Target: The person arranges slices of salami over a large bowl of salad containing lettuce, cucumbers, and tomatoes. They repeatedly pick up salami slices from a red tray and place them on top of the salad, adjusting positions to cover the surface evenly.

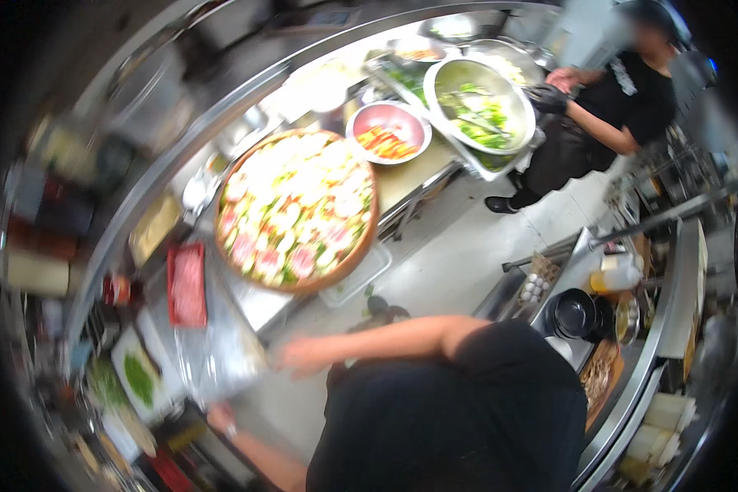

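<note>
My right hand (305,356) is smeared by motion, just beside the right edge of a clear plastic sheet or bag (221,359) on the counter. Close to the near edge of that plastic is my left hand (220,416), also blurred; whether either hand grips it I cannot tell. A red tray (171,287) of thin pink sliced meat (190,283) lies just beyond the plastic. To the left, a white board or tray (161,359) bears green leaves (139,377). A big round wooden tub (369,238) filled with sliced vegetables and pink meat stands farther off on the counter.
Beyond the tub are a metal bowl (423,123) of cut orange and red vegetables and a larger bowl (521,107) of greens. A co-worker (631,107) stands at the far right. Behind me, a side counter holds eggs (535,287) and black pans (574,312).
</note>
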A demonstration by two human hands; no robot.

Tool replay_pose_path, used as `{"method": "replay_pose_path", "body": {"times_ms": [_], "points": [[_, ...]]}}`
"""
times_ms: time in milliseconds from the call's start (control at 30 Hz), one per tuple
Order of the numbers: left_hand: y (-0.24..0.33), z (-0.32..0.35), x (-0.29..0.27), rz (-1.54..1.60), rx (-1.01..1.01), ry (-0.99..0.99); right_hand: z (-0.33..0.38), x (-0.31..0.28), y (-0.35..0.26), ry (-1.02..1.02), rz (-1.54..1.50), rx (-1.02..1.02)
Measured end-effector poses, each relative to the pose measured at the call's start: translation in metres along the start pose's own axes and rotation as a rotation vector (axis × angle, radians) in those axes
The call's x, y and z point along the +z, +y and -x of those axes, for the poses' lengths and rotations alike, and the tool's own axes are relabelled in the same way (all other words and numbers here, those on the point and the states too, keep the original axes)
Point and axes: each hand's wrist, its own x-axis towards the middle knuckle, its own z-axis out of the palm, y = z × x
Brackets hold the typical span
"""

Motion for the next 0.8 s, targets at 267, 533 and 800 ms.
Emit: {"method": "replay_pose_path", "body": {"times_ms": [267, 533, 800], "points": [[0.167, 0.075, 0.03, 0.265, 0.242, 0.057, -0.165, 0.003, -0.021, 0.638, 0.244, -0.362], [0.239, -0.011, 0.127, 0.347, 0.449, -0.278, -0.286, -0.022, 0.015, 0.831, -0.279, -0.145], [0.169, -0.143, 0.186, -0.642, 0.677, -0.287, -0.358, -0.049, 0.079, 1.301, -0.466, 0.379]]}}
